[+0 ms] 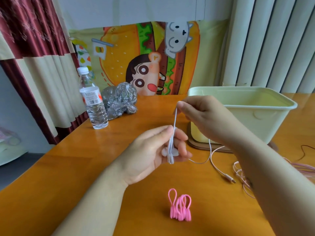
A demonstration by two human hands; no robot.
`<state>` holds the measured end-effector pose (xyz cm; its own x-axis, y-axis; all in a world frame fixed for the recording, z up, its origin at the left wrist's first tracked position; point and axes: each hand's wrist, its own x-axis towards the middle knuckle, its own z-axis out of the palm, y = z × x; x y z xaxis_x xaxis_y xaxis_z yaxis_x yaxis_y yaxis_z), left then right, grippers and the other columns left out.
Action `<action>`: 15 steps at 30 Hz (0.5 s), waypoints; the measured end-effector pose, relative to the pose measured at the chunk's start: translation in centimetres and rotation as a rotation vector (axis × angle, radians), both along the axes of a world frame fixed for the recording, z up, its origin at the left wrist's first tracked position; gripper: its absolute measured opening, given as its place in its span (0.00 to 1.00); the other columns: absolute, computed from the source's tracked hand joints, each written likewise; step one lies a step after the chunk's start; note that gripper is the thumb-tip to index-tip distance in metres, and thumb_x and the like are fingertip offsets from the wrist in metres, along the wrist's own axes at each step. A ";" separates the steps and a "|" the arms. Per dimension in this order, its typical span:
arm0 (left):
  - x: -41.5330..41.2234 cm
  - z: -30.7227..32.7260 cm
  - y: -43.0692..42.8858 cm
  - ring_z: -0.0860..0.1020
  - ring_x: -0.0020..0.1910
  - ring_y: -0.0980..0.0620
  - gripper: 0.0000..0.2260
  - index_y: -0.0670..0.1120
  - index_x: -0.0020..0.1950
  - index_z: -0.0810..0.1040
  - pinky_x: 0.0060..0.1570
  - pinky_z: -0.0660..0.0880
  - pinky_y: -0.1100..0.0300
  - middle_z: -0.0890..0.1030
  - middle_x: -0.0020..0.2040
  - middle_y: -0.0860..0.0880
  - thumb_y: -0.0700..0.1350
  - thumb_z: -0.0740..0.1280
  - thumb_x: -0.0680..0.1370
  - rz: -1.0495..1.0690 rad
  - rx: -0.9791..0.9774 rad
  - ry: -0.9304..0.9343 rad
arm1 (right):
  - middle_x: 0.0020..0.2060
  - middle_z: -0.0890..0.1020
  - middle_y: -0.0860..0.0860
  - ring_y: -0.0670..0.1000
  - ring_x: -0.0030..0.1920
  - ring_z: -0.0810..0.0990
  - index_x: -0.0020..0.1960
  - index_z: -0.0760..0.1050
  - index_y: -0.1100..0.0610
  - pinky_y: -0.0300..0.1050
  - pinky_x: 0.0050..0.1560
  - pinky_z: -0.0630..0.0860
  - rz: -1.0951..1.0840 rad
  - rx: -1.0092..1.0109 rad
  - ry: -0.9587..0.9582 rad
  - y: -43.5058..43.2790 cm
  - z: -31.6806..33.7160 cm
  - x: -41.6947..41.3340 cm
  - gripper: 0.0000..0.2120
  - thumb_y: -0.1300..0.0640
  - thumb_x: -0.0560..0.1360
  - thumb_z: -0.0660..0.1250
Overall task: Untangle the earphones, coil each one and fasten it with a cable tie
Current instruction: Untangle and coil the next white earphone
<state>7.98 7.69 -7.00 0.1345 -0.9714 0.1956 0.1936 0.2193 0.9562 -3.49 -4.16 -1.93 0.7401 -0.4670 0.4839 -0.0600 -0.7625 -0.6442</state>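
Found left hand [151, 150] curled round earphone [174, 123] loops, right hand [204, 116] pinching top strand taut. Judged best wound evenly, tension steady, ties [180, 208] within reach.

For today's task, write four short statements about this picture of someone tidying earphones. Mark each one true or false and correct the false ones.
1. The left hand and the right hand both hold the white earphone. True.
2. The water bottle stands upright on the table, to the left of the tub. True.
3. The pink cable ties lie inside the tub. False: they stand on the table, nearer the person than both hands.
4. The pink earphone is already coiled and tied. False: it lies loose on the table by the tub, with no tie on it.
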 end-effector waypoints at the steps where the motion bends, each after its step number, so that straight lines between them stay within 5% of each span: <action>1: 0.0 0.3 0.0 0.82 0.41 0.49 0.12 0.47 0.42 0.84 0.45 0.80 0.56 0.80 0.35 0.46 0.49 0.62 0.76 -0.038 -0.029 0.078 | 0.21 0.69 0.43 0.41 0.25 0.68 0.33 0.73 0.48 0.33 0.29 0.63 -0.009 0.015 -0.005 -0.2 -0.5 0.3 0.16 0.52 0.80 0.60; 4: 0.8 1.2 -0.3 0.84 0.44 0.48 0.12 0.43 0.45 0.85 0.44 0.81 0.55 0.83 0.39 0.46 0.48 0.64 0.76 -0.018 -0.141 0.411 | 0.23 0.68 0.44 0.43 0.26 0.66 0.31 0.70 0.51 0.36 0.29 0.62 -0.010 0.000 0.057 -0.3 -2.2 1.4 0.18 0.53 0.80 0.60; 7: 2.3 1.5 -0.5 0.84 0.47 0.49 0.14 0.42 0.50 0.82 0.43 0.81 0.55 0.85 0.45 0.47 0.48 0.60 0.77 0.187 -0.230 0.571 | 0.26 0.69 0.45 0.41 0.27 0.68 0.42 0.79 0.55 0.34 0.30 0.64 0.107 -0.071 0.319 0.6 -3.6 2.1 0.14 0.53 0.80 0.59; 10: 3.5 1.0 -0.6 0.83 0.51 0.53 0.14 0.46 0.55 0.76 0.50 0.78 0.54 0.85 0.48 0.50 0.48 0.53 0.81 0.364 -0.199 0.418 | 0.26 0.69 0.48 0.44 0.26 0.66 0.45 0.79 0.62 0.35 0.29 0.64 0.259 -0.091 0.511 1.5 -3.5 2.0 0.16 0.51 0.80 0.60; 15: 2.7 -0.3 -0.1 0.80 0.50 0.52 0.15 0.45 0.55 0.78 0.61 0.72 0.50 0.84 0.42 0.52 0.48 0.53 0.82 0.457 -0.027 -0.032 | 0.24 0.71 0.47 0.44 0.25 0.66 0.38 0.78 0.58 0.34 0.27 0.62 0.306 -0.133 0.359 2.5 0.5 0.0 0.14 0.53 0.78 0.63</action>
